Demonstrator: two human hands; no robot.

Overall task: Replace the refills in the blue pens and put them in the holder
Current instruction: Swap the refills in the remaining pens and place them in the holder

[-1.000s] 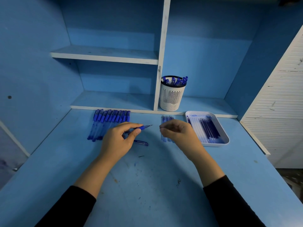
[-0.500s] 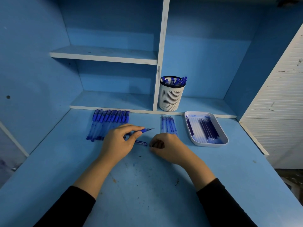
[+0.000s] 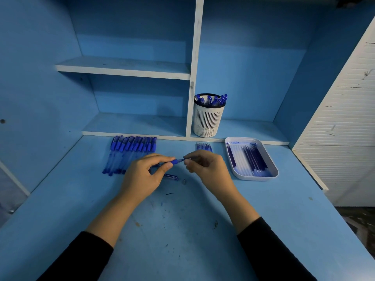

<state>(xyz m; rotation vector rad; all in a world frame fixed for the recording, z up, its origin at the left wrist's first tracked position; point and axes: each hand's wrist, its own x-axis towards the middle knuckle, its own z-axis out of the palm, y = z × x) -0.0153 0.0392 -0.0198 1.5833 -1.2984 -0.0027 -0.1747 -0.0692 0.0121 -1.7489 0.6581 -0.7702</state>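
Work centres on one blue pen (image 3: 177,161), held just above the counter (image 3: 182,236) in the middle of the frame and lying roughly level between both hands. The left hand (image 3: 142,177) pinches its dark-blue grip section between thumb and forefinger, with the other fingers curled beneath. The right hand (image 3: 207,169) has its fingers closed on the thin end that sticks out of the grip, though whether that is the refill itself or the tip piece is too small to tell. A short blue pen part (image 3: 171,176), likely a cap or barrel piece, lies on the counter just below the left thumb, so this pen looks open and midway through its swap. Left of the hands, a row of blue pens (image 3: 129,153) lies side by side up against the shelf edge; by my reading these are yet to be done. Behind the right hand a small bunch of refills (image 3: 204,147) lies on the counter. Further right a white tray (image 3: 256,178) holds more refills, some dark and some pale, and I cannot say which are fresh and which spent. In the upper middle, the white slotted holder (image 3: 208,122) stands on the lower shelf (image 3: 134,124) with several blue-capped pens (image 3: 213,99) upright in it. A share of the job therefore appears done, with the whole row plus this pen left.
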